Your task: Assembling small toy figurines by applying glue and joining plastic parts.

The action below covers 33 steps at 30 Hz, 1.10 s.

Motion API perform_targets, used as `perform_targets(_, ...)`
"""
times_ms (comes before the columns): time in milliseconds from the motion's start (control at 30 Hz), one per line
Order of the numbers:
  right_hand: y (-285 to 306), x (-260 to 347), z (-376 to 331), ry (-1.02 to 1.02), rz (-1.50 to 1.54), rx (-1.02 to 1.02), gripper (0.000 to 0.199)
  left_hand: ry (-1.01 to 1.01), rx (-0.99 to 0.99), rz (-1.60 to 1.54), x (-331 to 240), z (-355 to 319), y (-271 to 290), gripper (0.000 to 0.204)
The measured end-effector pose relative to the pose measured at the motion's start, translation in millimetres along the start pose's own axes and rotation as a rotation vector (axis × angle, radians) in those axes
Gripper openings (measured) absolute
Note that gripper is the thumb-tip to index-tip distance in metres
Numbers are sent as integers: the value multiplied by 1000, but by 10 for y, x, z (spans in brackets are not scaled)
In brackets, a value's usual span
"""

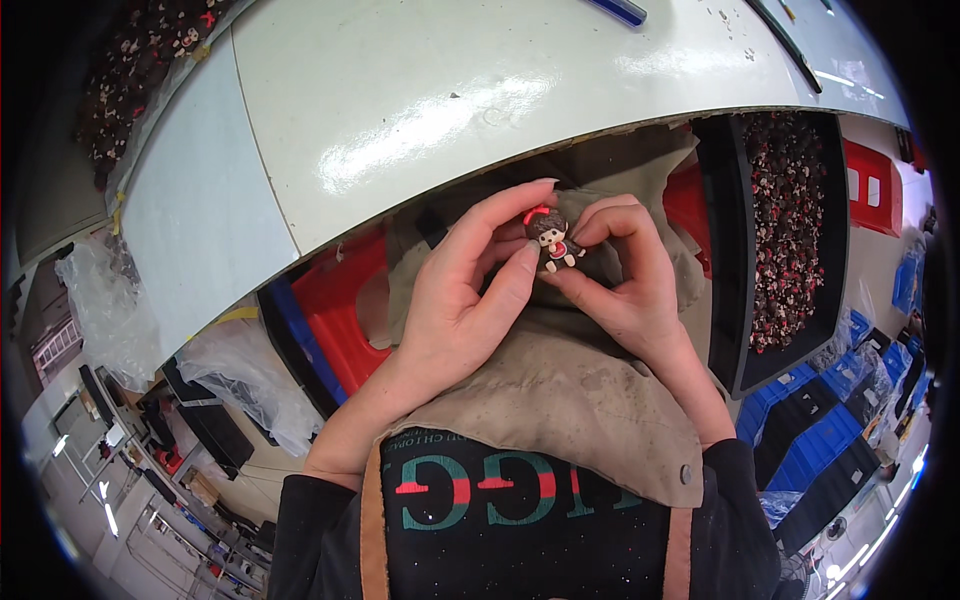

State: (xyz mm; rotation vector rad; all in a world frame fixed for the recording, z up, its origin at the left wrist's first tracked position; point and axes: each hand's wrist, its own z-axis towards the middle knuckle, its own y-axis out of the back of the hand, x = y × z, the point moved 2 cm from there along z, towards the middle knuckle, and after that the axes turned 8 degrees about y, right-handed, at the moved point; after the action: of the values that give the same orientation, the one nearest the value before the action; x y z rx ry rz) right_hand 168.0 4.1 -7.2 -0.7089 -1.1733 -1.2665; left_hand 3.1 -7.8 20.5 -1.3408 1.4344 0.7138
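Note:
A small doll figurine [553, 239] with brown hair, a red bow and a red-and-dark outfit is held between my two hands, just off the table's near edge. My left hand [478, 265] grips its head side, with the thumb pressed by the face and the fingers behind. My right hand [630, 268] pinches the figurine's other side near the body, thumb below and index finger curled above. Its face points up toward me. Beneath the hands lies the brown cloth of an apron [560, 370], spread over my lap.
A pale table [400, 90] curves across the top. To the right stands a black bin [728, 250] filled with many similar small figurines [785, 230]. More figurines [140, 80] lie in a heap at the far left. Red stools [345, 300], plastic bags [250, 375] and blue crates [790, 400] surround me.

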Motion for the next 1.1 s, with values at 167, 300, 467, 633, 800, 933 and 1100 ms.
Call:
perform_targets(167,4,47,-8,-60,9,104,38,147,21,-162,-7,10,-24,42)
perform_targets(300,56,109,24,-65,84,183,34,242,12,-288,38,21,14,40)
perform_targets(467,91,116,61,-274,172,73,27,308,37,-377,86,30,42,39)
perform_targets(633,108,111,137,-167,42,180,32,291,39,-349,91,25,29,40)
perform_targets(800,82,99,134,-183,37,146,32,263,99,-326,96,22,44,47)
perform_targets(933,77,90,134,-141,25,104,30,216,135,-255,20,1,-10,58)
perform_targets(1100,131,160,181,-119,-9,242,35,103,142,-27,47,3,2,60)
